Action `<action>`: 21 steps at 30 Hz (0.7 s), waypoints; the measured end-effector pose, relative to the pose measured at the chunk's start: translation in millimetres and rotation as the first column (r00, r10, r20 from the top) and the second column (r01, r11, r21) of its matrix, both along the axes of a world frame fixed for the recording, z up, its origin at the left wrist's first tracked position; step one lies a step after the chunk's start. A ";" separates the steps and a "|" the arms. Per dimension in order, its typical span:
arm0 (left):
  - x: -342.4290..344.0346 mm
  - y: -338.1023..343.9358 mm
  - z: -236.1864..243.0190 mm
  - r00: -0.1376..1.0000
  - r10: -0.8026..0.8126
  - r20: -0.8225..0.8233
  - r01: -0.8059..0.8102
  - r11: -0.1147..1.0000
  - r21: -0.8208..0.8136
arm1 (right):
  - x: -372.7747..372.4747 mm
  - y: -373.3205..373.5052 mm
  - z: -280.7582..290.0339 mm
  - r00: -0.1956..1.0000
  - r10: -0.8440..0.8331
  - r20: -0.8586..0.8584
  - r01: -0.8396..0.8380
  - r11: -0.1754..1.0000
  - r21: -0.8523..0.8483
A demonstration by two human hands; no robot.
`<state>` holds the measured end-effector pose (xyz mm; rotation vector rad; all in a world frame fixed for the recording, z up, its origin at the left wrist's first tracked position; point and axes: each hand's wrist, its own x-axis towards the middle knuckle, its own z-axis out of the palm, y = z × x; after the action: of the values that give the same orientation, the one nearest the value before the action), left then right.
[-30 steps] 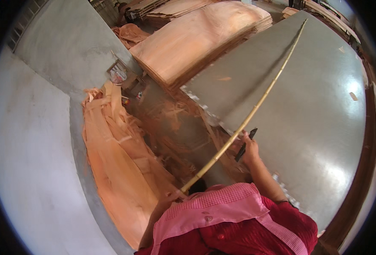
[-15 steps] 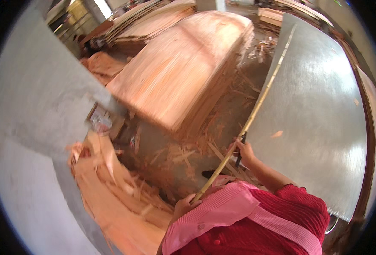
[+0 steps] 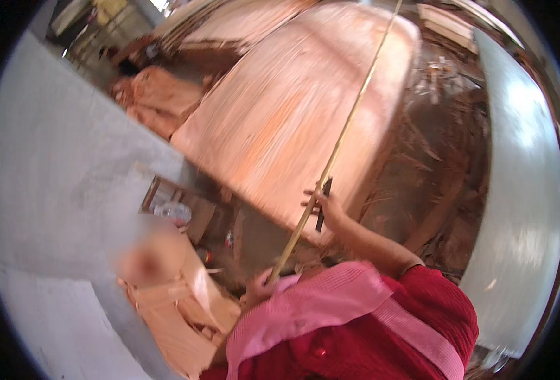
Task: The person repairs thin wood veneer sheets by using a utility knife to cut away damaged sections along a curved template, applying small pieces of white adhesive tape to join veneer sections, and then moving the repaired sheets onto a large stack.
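Note:
A long, thin bamboo pole (image 3: 356, 114) runs from low near my body up across a tall stack of pale reddish veneer sheets (image 3: 261, 120). My left hand (image 3: 261, 285) grips the pole near its lower end, beside my pink checked cloth. Further along, my right hand (image 3: 324, 206) is round the pole and also holds a black flat, narrow tool (image 3: 325, 190) against it. Both are above the near corner of the veneer stack. The picture is slightly blurred, so the exact grip of my right fingers is indistinct.
A grey wall (image 3: 52, 164) stands at left, with loose veneer (image 3: 185, 310) and a small wooden frame (image 3: 156, 190) beside it. A glossy metal-topped surface (image 3: 521, 209) is at right. Wood scraps (image 3: 432, 145) litter the floor between. More sheet stacks (image 3: 229, 28) are behind.
The pole has swung from over the metal surface to over the veneer stack. My right hand, with the black tool, has moved left and is now round the pole. The view has shifted too.

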<state>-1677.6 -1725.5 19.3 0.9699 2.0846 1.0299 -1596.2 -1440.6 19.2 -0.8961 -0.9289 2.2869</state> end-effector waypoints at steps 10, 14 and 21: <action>-317.1 123.3 -67.3 0.960 -0.055 0.274 0.058 0.998 -0.002 | -321.0 89.2 -129.0 0.995 0.018 0.099 0.000 0.984 -0.180; -520.7 199.6 -176.9 0.961 0.043 0.272 -0.072 0.993 0.095 | -407.5 97.1 -189.2 0.936 -0.049 0.347 0.121 0.975 -0.188; -874.5 267.6 -364.0 0.790 0.585 -0.185 -0.609 0.783 -0.127 | -548.9 83.5 -241.5 0.906 0.036 0.421 0.064 0.973 -0.221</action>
<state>-2552.0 -1458.0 -344.7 0.2713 2.6333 1.0588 -2145.1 -1357.1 -222.3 -1.5419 -0.8295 2.2597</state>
